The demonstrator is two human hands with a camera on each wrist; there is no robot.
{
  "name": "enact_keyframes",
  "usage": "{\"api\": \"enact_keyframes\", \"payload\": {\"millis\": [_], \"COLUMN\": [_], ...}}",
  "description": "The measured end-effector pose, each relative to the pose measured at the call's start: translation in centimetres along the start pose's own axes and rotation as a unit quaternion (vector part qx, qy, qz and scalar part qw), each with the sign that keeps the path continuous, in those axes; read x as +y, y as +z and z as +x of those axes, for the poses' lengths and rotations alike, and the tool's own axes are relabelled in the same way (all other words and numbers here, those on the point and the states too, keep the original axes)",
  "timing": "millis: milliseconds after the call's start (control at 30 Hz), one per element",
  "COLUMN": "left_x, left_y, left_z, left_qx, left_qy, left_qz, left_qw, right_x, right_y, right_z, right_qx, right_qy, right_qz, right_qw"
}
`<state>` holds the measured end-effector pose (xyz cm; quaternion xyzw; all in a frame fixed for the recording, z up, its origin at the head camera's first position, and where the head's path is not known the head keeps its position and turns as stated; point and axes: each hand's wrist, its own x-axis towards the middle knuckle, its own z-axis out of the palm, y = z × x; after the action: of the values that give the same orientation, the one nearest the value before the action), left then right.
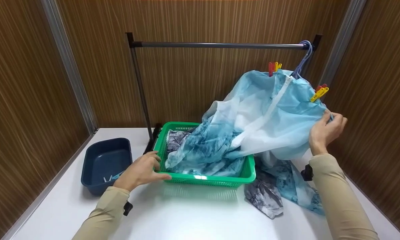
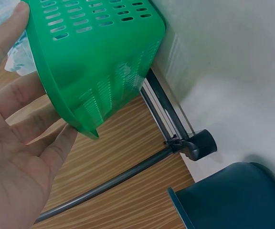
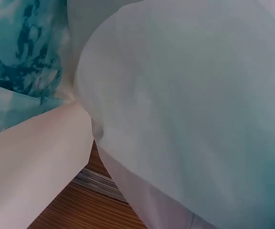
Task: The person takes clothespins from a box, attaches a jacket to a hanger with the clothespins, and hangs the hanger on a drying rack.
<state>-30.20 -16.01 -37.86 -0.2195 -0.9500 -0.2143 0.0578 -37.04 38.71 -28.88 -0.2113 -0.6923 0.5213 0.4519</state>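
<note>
A sheer light-blue and white skirt (image 1: 266, 113) with a white zip hangs from a bluish hanger (image 1: 306, 60). Red and yellow clothespins (image 1: 319, 94) clip its top edge. My right hand (image 1: 328, 130) pinches the fabric at the skirt's right side, just below the yellow clothespin; only cloth fills most of the right wrist view. The skirt's lower part lies in a green basket (image 1: 203, 180). At the basket's front left corner my left hand (image 1: 143, 170) holds the rim, thumb along the front and fingers at the left side; some fingertips are hidden behind the rim in the left wrist view.
A dark blue tub (image 1: 106, 160) with several clothespins stands left of the basket. The metal rack (image 1: 220, 45) spans the back, its foot beside the basket. Grey patterned cloth (image 1: 265, 195) and blue cloth (image 1: 296, 183) lie on the white table at right. Wood-grain walls enclose the table.
</note>
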Motion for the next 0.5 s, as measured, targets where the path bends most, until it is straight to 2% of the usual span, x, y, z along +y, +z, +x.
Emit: {"api": "enact_keyframes", "payload": {"millis": [500], "left_x": [0.09], "left_y": [-0.01], "left_z": [0.07], "left_qx": [0.002], "left_qy": [0.002], "left_qz": [-0.007], "left_qw": [1.0], "right_x": [-0.01], "right_y": [-0.42], "right_z": [0.66], "right_qx": [-0.026], "right_qy": [0.005], "right_qz": [0.032], "right_qw": [0.999]}}
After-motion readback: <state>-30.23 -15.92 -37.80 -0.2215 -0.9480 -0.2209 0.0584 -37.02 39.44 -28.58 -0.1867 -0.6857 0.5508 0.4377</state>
